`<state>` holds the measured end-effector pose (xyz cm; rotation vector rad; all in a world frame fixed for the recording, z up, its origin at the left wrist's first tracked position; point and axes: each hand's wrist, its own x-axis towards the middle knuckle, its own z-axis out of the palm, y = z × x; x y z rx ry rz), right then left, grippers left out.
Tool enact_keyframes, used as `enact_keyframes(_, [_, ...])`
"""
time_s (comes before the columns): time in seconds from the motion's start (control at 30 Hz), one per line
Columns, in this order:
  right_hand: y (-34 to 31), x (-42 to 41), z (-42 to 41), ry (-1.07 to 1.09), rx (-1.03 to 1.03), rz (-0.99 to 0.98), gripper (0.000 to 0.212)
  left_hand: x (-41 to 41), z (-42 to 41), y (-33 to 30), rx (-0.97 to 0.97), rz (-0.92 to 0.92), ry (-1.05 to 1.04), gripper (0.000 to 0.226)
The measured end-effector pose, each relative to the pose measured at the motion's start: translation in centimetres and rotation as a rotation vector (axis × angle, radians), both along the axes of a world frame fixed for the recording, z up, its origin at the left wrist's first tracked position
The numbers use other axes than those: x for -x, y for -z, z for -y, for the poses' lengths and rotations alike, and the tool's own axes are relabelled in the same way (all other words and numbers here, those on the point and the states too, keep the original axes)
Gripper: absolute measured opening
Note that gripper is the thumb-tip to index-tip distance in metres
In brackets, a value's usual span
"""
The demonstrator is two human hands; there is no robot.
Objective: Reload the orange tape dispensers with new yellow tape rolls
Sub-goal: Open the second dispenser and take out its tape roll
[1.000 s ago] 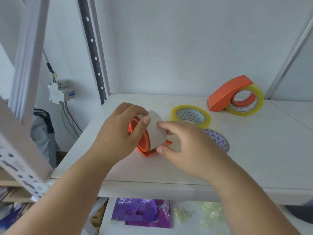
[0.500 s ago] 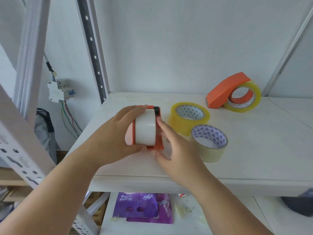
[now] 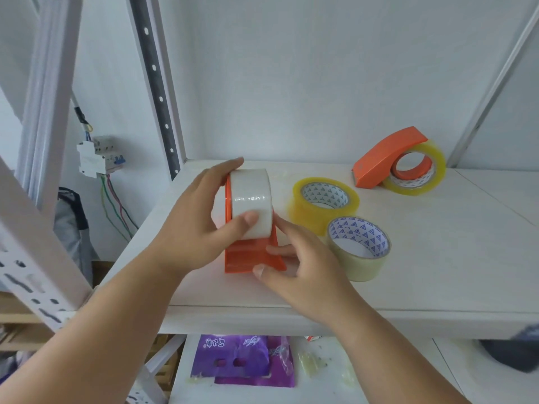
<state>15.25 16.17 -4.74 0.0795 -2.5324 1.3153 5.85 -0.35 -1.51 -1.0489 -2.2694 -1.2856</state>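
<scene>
White shelf (image 3: 437, 258), metal racking, pale wall behind. Left hand (image 3: 198, 228): fingers and thumb curled round a pale tape roll (image 3: 251, 202) seated in the near orange dispenser (image 3: 248, 255), mid-shelf. Right hand (image 3: 306, 266): thumb and fingers pinching that dispenser's base. Second orange dispenser (image 3: 385, 158), loaded, back right. Yellow roll (image 3: 323, 205) and paler roll (image 3: 360, 247), touching, lying flat between the dispensers.

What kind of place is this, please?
Probably a storeroom or workshop corner: a white metal rack shelf with perforated uprights, a wall-mounted white circuit breaker with loose wires, and packing tape rolls.
</scene>
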Motion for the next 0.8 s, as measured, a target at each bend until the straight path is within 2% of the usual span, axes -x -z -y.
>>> enact_keyframes(0.3, [0.0,0.4,-0.1,0.002,0.001,0.032,0.063,0.1,-2.5,-0.5,-0.006,-0.109,-0.087,0.064])
enact_keyframes(0.37, [0.2,0.4,-0.1,0.009,-0.008,0.058,0.07,0.1,-2.5,-0.8,-0.076,-0.053,-0.103,0.061])
enact_keyframes(0.43, [0.5,0.4,-0.1,0.017,-0.035,0.072,0.076,0.2,-2.5,-1.9,-0.19,0.089,-0.162,0.058])
enact_keyframes(0.5, [0.5,0.6,-0.3,0.021,-0.015,0.069,0.075,0.6,-2.6,-2.9,-0.157,0.153,-0.191,0.055])
enact_keyframes(0.63, [0.1,0.6,-0.1,0.0,-0.011,0.094,0.077,0.5,-2.7,-3.5,-0.129,0.148,-0.16,0.054])
enact_keyframes(0.7, [-0.4,0.7,0.3,0.018,0.055,0.066,0.071,0.5,-2.6,-3.4,-0.135,0.139,-0.15,0.055])
enact_keyframes(0.8, [-2.0,1.1,0.7,0.046,0.167,-0.025,0.049,0.1,-2.7,-3.1,-0.124,0.12,-0.129,0.054])
